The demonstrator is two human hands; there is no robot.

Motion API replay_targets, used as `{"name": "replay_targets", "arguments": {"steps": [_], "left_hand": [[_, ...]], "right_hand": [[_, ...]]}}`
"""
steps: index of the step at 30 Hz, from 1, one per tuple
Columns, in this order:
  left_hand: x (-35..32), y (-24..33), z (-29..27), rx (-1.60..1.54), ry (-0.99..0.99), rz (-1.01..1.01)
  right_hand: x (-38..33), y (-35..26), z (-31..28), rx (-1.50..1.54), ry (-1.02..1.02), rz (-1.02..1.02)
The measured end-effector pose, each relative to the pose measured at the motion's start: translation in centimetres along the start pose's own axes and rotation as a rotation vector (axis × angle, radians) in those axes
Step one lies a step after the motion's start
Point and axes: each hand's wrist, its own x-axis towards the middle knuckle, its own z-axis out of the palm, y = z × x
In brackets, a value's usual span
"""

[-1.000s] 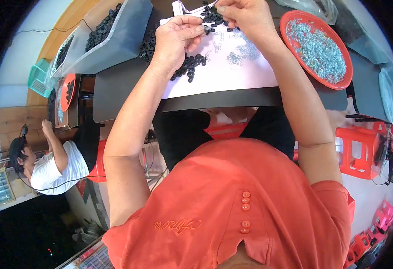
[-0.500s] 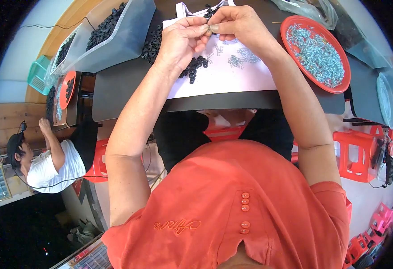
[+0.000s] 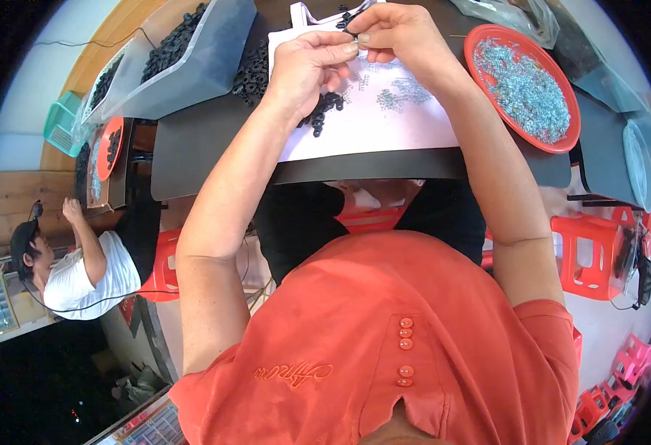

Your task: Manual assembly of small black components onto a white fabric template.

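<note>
Above the far part of a white sheet (image 3: 370,137), my two hands meet fingertip to fingertip. The thumb and index finger of my left hand (image 3: 307,65) are pinched together, its other fingers curled. My right hand (image 3: 407,41) pinches at the same spot from the right. Something tiny sits between the fingertips, too small to make out. Small black parts (image 3: 321,115) lie heaped beside and below my left hand, at the sheet's left edge. Small clear bluish pieces (image 3: 396,96) are scattered on the sheet below my right hand.
A translucent bin (image 3: 199,74) of black parts stands at the left. On the right a red plate (image 3: 475,81) holds many clear bluish pieces. A plastic bag (image 3: 518,22) lies behind it. Another person (image 3: 91,271) works at a table on the far left. Red stools (image 3: 585,256) stand at right.
Both hands stay joined at the fingertips and have shifted slightly to the right. My right hand's fingers have changed their grip a little. The piles on the sheet look the same.
</note>
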Motion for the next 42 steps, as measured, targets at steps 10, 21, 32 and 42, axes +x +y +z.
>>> {"name": "replay_targets", "arguments": {"steps": [10,21,32,42], "left_hand": [[-0.5,0.4,0.6,0.144,-0.009,-0.023],[-0.4,0.5,0.7,-0.027,-0.111,-0.003],[-0.5,0.6,0.5,-0.017,-0.108,0.009],[-0.5,0.7,-1.1,0.183,0.024,0.067]], "right_hand": [[-0.4,-0.5,-0.1,0.091,-0.005,0.005],[-0.3,-0.6,0.0,0.186,0.015,-0.042],[-0.5,-0.8,0.0,0.190,0.012,-0.098],[-0.8,-1.4,-0.1,0.143,0.033,-0.075]]}}
